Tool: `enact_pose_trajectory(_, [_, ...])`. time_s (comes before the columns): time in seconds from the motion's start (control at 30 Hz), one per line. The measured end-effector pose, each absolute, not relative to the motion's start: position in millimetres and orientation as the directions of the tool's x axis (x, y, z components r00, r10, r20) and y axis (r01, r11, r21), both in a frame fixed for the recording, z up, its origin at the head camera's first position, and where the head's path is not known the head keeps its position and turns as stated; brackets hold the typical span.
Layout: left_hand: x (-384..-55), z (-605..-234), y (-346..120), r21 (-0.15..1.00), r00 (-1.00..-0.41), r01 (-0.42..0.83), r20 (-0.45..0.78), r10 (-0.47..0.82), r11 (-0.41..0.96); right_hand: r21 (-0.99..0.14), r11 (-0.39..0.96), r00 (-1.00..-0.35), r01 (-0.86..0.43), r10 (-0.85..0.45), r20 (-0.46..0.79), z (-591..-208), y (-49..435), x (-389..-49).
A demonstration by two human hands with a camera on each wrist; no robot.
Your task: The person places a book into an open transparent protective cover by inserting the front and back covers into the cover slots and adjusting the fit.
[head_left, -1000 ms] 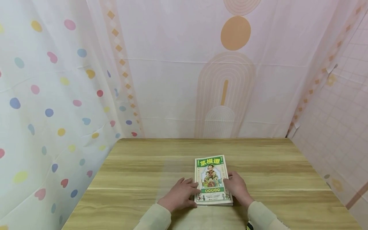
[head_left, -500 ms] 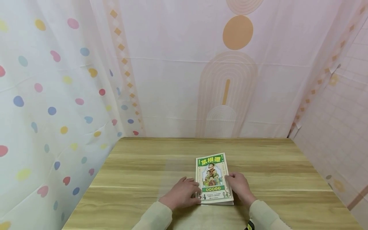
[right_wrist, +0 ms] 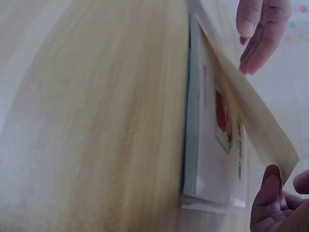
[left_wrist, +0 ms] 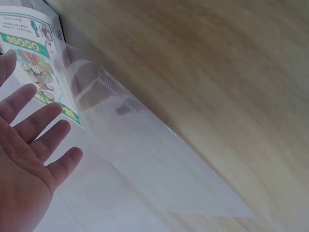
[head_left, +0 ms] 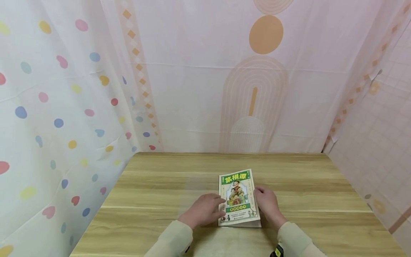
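A paperback book (head_left: 238, 200) with a green-and-white illustrated cover lies on the wooden table, its front cover partly raised on the right side. At the cover's right edge, my right hand (head_left: 267, 204) pinches it between thumb and fingers. The right wrist view shows the lifted cover (right_wrist: 251, 104) tilted away from the first page (right_wrist: 212, 130), which bears a small coloured picture. My left hand (head_left: 203, 208) is at the book's left edge, its fingertips over the cover's margin. Its fingers appear extended and spread in the left wrist view.
A clear plastic sheet (left_wrist: 145, 154) extends from beside the book across the wooden table (head_left: 154, 200). Patterned curtains hang at the back (head_left: 192, 107) and left (head_left: 64, 107), with a pale gridded one (head_left: 379, 142) on the right.
My right hand has raised the front cover from lying flat, so a gap now shows along its lower edge. My left hand has shifted slightly up along the left edge.
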State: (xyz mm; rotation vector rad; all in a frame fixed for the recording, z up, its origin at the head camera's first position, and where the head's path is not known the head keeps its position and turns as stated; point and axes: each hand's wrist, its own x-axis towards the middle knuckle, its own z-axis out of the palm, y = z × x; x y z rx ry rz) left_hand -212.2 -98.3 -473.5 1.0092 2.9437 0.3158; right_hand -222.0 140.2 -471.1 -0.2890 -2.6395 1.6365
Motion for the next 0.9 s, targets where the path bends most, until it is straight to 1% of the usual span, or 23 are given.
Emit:
enact_pose_trajectory(0.13, [-212, -470, -101, 0.255, -0.821, 0.558, 0.033, 0.570, 0.790, -0.914, 0.386, -0.984, 0.124, 0.169, -0.062, -467, 138, -221])
enact_pose_trajectory(0.37, [-216, -467, -102, 0.337, -0.849, 0.507, 0.035, 0.528, 0.793, -0.951, 0.292, -0.986, 0.103, 0.154, -0.060, -462, 130, -220])
enact_pose_trajectory(0.63, [-218, -462, -101, 0.426, -0.874, 0.443, 0.008, 0.487, 0.789, -0.994, 0.091, -0.993, 0.066, 0.102, -0.057, -456, 117, -218])
enact_pose_trajectory(0.73, [-219, -460, -100, 0.452, -0.879, 0.424, -0.002, 0.477, 0.785, -0.996, 0.068, -0.995, 0.053, 0.090, -0.046, -455, 113, -219])
enact_pose_trajectory(0.9, [-220, -456, -99, 0.485, -0.884, 0.403, -0.014, 0.467, 0.776, -0.997, 0.077, -0.999, 0.016, 0.046, -0.013, -453, 109, -219])
